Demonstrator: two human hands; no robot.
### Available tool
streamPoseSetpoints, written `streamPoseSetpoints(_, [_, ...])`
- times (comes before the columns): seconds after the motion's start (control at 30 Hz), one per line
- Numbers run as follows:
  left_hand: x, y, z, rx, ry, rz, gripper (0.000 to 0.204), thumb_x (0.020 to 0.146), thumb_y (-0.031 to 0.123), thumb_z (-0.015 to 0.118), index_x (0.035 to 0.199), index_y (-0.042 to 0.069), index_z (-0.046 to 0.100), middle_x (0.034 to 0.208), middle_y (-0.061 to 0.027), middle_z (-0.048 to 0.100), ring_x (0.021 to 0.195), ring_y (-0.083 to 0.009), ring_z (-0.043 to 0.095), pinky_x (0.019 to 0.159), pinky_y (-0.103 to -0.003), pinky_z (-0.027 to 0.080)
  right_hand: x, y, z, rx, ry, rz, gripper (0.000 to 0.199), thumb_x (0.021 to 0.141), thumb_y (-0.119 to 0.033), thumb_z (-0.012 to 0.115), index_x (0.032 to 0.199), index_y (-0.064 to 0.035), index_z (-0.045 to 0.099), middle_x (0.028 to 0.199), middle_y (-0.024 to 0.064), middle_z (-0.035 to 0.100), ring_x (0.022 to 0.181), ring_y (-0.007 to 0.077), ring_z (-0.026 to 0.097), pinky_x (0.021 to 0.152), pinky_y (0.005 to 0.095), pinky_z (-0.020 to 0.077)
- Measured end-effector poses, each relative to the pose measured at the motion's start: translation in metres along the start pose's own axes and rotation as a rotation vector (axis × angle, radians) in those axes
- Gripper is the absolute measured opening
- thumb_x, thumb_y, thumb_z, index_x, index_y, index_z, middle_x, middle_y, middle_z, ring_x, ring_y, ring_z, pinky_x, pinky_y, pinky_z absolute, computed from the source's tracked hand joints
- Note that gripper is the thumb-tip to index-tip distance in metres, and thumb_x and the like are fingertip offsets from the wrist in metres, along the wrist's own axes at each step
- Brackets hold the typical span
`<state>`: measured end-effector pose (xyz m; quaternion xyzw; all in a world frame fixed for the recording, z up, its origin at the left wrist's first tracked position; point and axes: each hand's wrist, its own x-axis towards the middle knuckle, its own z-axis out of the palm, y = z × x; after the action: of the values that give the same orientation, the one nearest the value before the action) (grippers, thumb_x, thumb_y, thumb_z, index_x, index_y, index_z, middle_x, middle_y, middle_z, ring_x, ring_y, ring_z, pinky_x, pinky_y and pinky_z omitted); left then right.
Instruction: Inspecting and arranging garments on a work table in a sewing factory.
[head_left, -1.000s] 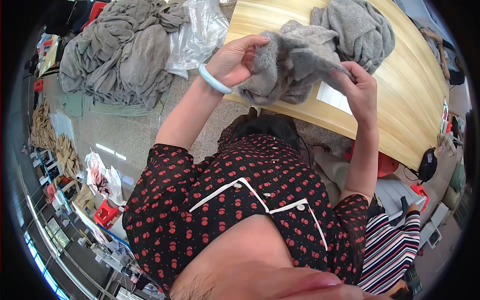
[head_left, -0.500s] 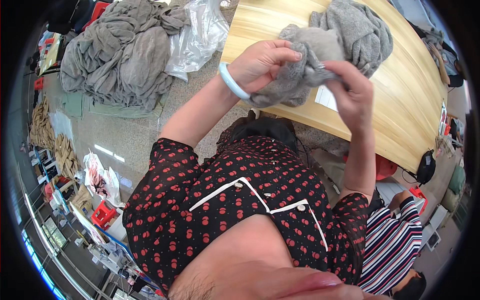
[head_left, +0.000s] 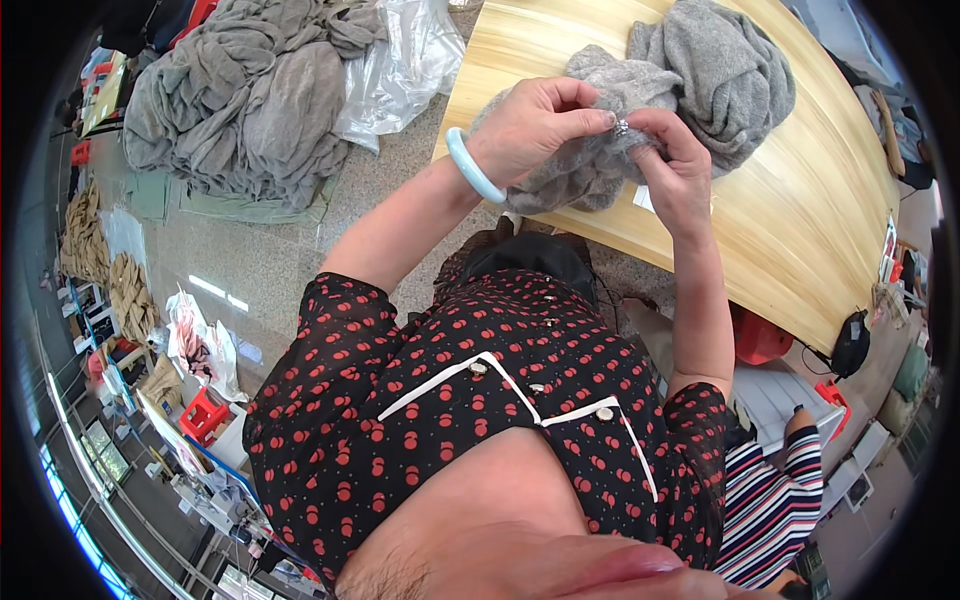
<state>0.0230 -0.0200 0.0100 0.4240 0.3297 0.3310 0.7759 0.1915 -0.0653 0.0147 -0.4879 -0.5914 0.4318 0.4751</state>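
Observation:
Both hands are raised over the near left part of the wooden table (head_left: pixel 800 215), holding one grey knitted cloth (head_left: pixel 575 182). My left hand (head_left: pixel 530 125), below a pale blue bangle (head_left: pixel 474 165), pinches its edge between thumb and fingers. Close beside it, my right hand (head_left: pixel 677 165) pinches the same edge. A small shiny silvery piece (head_left: pixel 621 127) shows between the fingertips; its kind is too small to make out. The cloth hangs in loose folds behind and below the hands. Just beyond lies a bunched grey knit heap (head_left: pixel 715 80). A white paper (head_left: pixel 642 198) shows partly beneath the right hand.
On the floor at the left lies a large grey-brown cloth pile (head_left: pixel 235 110), with clear plastic sheeting (head_left: pixel 405 75) against it. A black bag (head_left: pixel 851 343) hangs by the table's right corner. Someone in a striped skirt (head_left: pixel 770 510) is at the lower right.
My right hand has moved left and slightly up, nearer to the left hand. The cloth edge between them is bunched closer, and the silvery piece shows more clearly at the fingertips.

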Motion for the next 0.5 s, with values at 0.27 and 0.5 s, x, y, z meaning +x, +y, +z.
streamPoseSetpoints(0.27, [-0.003, -0.012, -0.007, 0.748, 0.089, 0.571, 0.011, 0.07, 0.002, 0.063, 0.079, -0.001, 0.057, 0.076, -0.0039, 0.056, 0.066, -0.0106, 0.054, 0.058, -0.023, 0.044, -0.002, 0.018, 0.012, -0.046, -0.014, 0.127, 0.019, 0.073, 0.006, 0.053, 0.09, -0.0001, 0.055, 0.08, -0.0027, 0.053, 0.069, 0.0035, 0.044, 0.062, 0.0167, 0.0373])
streamPoseSetpoints(0.5, [-0.01, -0.028, -0.017, 0.925, 0.079, 0.63, 0.014, 0.069, -0.003, 0.061, 0.082, -0.001, 0.055, 0.081, -0.0104, 0.057, 0.073, -0.0214, 0.056, 0.064, -0.028, 0.045, 0.0, 0.03, 0.024, -0.255, 0.03, 0.005, 0.023, 0.07, 0.005, 0.053, 0.092, -0.0019, 0.055, 0.07, 0.0, 0.049, 0.062, 0.0036, 0.041, 0.057, 0.0173, 0.0365])
